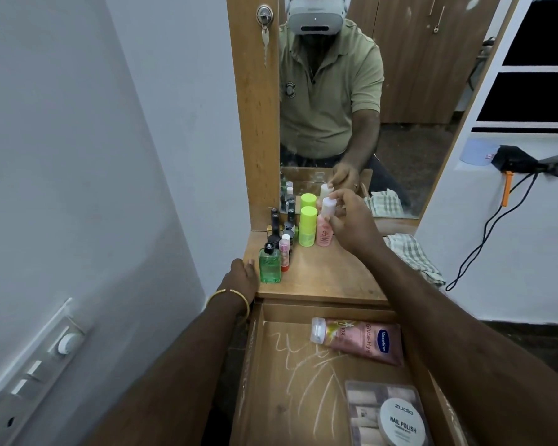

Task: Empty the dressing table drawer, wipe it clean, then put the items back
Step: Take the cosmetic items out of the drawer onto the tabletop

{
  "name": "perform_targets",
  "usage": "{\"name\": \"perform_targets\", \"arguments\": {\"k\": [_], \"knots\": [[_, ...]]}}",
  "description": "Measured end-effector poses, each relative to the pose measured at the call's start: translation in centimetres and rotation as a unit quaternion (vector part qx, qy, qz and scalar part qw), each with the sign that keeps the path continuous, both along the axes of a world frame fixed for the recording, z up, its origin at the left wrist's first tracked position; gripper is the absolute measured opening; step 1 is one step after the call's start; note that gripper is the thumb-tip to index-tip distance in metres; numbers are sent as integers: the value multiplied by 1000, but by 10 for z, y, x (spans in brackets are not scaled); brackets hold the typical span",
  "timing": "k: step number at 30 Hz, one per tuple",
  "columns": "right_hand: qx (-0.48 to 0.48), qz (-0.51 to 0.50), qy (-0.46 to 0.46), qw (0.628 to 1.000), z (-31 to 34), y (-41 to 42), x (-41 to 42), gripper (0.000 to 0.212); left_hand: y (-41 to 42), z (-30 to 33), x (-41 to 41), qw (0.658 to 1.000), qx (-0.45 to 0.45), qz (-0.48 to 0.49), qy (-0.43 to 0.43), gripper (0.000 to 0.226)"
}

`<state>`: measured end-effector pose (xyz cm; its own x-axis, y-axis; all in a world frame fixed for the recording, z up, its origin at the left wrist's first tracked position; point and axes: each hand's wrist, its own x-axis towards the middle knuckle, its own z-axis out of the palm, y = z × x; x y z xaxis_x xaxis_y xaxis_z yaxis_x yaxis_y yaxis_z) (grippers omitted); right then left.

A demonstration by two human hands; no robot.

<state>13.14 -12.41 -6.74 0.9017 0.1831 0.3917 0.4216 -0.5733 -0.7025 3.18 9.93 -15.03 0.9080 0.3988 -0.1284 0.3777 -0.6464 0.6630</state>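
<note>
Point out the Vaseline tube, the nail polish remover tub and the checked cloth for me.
Vaseline tube (364,344): head view, middle of its pink body.
Nail polish remover tub (402,421): head view, white lid.
Checked cloth (413,257): head view, middle fold.

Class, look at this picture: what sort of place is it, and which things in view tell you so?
Probably a bedroom corner at a dressing table. A tall mirror stands behind the wooden top, small cosmetic bottles are lined up there, and the open drawer holds a lotion tube.

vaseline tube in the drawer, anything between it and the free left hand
Nothing visible blocks it. The Vaseline tube lies uncovered at the back of the open drawer, while the left hand rests on the tabletop edge beside the green bottle.
</note>
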Motion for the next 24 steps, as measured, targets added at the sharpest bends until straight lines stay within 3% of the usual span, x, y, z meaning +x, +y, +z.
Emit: {"name": "perform_targets", "arguments": {"k": [7, 11, 15, 19, 24], "knots": [[-4, -29, 0, 1000, 5, -8, -22, 53, 1, -1, 2, 1000, -3, 0, 4, 42], [16, -6, -51, 999, -1, -27, -88, 38, 0, 1, 1, 1000, -1, 1, 12, 42], [-134, 75, 64, 986, -49, -62, -143, 21, -1, 2, 1, 1000, -3, 10, 12, 41], [-335, 47, 87, 937, -96, -89, -155, 37, -3, 5, 0, 1000, -11, 16, 15, 41], [-423, 44, 97, 900, -96, -92, -143, 48, -4, 14, -5, 1000, -10, 18, 21, 43]]}}
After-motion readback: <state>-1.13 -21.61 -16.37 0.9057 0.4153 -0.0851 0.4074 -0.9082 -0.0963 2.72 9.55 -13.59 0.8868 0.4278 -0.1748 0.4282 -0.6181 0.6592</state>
